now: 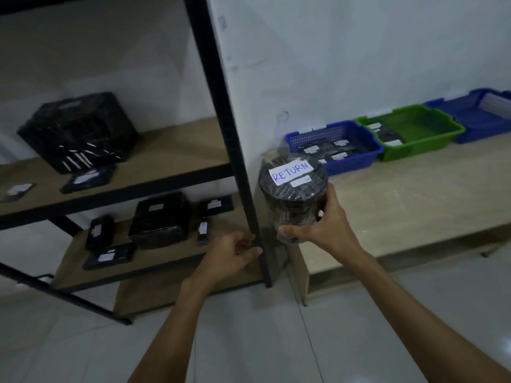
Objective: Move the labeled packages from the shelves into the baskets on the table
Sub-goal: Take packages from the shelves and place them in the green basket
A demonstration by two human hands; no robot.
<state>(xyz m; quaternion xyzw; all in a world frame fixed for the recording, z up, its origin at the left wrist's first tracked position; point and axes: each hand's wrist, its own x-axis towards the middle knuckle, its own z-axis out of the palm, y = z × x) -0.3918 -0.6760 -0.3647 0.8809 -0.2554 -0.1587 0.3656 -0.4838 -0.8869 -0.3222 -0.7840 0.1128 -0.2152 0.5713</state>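
My right hand point(320, 230) grips a black wrapped cylindrical package point(294, 194) from below; its white label reads "RETURN". It hovers just right of the black shelf post point(235, 150), in front of the table's left end. My left hand point(229, 258) hangs loosely curled and holds nothing, close to the post by the lower shelf point(171, 261). Several black labeled packages lie on that shelf, among them a large box point(160, 219). On the table point(401, 194) stand a blue basket point(334, 146), a green basket point(409, 131) and a further blue basket point(481, 114).
On the upper shelf point(154, 167) sits a black crate point(77, 131) with two flat labeled packages in front of it. The near blue and green baskets hold labeled packages. A white wall stands behind the table; pale floor tiles lie below.
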